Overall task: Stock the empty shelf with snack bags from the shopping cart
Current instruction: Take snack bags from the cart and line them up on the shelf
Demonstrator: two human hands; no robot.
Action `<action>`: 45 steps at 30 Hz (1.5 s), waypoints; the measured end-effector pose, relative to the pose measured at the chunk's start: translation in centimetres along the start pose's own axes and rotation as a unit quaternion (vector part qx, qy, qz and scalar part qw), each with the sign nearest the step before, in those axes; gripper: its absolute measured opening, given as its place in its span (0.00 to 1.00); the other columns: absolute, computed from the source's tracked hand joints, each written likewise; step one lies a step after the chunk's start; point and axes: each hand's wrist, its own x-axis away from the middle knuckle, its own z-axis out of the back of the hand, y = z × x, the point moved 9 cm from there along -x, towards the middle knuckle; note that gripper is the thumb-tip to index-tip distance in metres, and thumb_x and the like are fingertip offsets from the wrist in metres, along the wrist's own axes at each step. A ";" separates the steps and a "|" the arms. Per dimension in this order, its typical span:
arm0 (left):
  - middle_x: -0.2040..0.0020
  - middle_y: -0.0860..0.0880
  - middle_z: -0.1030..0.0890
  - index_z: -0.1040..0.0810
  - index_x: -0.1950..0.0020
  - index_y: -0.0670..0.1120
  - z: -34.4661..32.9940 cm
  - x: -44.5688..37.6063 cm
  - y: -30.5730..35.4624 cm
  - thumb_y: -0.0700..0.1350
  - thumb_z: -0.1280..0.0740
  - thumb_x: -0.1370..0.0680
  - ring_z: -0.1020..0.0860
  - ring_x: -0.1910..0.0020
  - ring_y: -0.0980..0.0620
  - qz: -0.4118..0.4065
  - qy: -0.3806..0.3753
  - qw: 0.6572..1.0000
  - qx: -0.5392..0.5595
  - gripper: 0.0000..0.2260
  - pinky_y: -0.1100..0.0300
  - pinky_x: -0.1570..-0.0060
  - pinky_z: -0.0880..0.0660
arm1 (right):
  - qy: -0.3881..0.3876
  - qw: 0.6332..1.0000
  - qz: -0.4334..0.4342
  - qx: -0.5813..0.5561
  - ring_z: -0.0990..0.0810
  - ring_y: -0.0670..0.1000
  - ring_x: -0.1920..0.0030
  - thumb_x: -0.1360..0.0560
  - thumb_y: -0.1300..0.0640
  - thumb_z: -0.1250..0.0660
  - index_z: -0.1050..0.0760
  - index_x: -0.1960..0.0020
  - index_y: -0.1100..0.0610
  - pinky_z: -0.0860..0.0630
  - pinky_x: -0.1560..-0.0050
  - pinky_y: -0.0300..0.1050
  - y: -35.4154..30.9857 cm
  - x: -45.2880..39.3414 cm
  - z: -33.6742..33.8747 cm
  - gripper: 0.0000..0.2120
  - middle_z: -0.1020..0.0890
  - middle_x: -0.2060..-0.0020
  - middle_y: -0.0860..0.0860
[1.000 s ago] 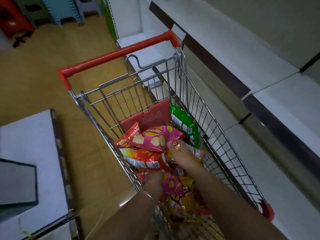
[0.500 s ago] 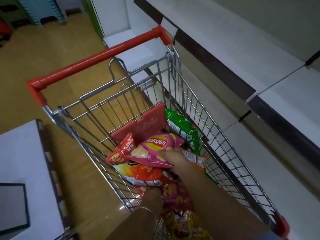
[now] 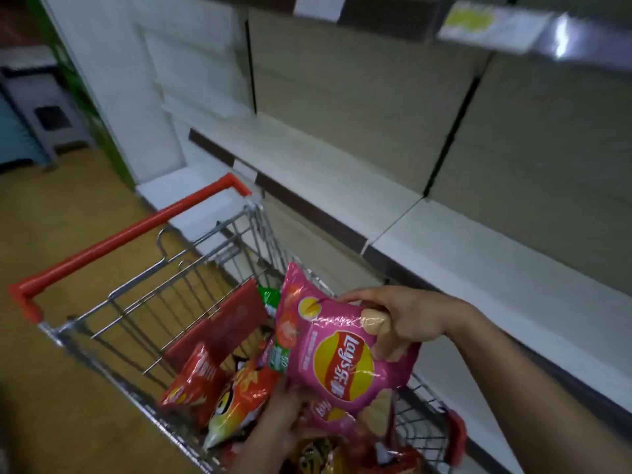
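From the head camera, the right hand (image 3: 403,323) grips a pink snack bag (image 3: 338,350) by its upper right edge, thumb on the printed face and fingers curled round behind, and holds it clear above the wire shopping cart (image 3: 191,289) with its logo turned upside down to the viewer. The left hand (image 3: 284,415) is low in the basket among the remaining bags; its fingers lie against the bags there, but the pink bag covers part of them, so whether it grips anything cannot be told. An orange bag (image 3: 239,401) and a red bag (image 3: 195,381) lie beside that hand, with a green bag (image 3: 270,297) showing behind the pink one and more packets underneath. The empty shelf (image 3: 478,265) runs along the right of the cart, just beside it, with a pale back panel (image 3: 376,107) and a dark price strip (image 3: 307,210) on its front edge; another board hangs above. The step in hand looks to be the carry from cart to shelf. To do it well, the bag should probably be turned so the logo reads upright and faces the aisle, then stood on its bottom seam towards the back panel, starting at one end so later bags can line up against it. The pinch on one edge is enough for so light a bag, but squeezing the belly would likely crush the crisps. It needs lifting over the cart's rim and price strip rather than dragging across them.
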 end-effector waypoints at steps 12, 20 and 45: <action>0.43 0.39 0.22 0.27 0.38 0.45 -10.9 12.0 11.8 0.25 0.33 0.28 0.19 0.50 0.37 -0.201 -0.035 0.974 -0.094 0.24 0.48 0.60 0.17 | 0.209 0.934 -0.098 0.273 0.26 0.51 0.47 0.31 0.60 0.25 0.37 0.26 0.43 0.26 0.54 0.43 1.8 24.4 7.1 0.39 0.27 0.44 0.47; 0.43 0.40 0.19 0.27 0.37 0.48 -21.4 23.8 10.1 0.41 0.21 0.36 0.17 0.50 0.41 -0.314 -0.106 0.909 -0.254 0.30 0.49 0.52 0.17 | 0.233 0.881 -0.143 0.386 0.22 0.52 0.45 0.31 0.59 0.27 0.30 0.29 0.43 0.28 0.56 0.40 4.8 40.2 3.9 0.32 0.20 0.41 0.49; 0.57 0.70 0.18 0.29 0.41 0.55 -49.8 40.3 -1.6 0.37 0.18 0.37 0.18 0.53 0.67 -0.434 -0.469 0.622 -0.453 0.32 0.72 0.57 0.24 | 0.280 0.760 -0.268 0.521 0.20 0.49 0.65 0.28 0.52 0.31 0.20 0.50 0.53 0.27 0.70 0.43 2.2 55.3 3.0 0.08 0.17 0.65 0.46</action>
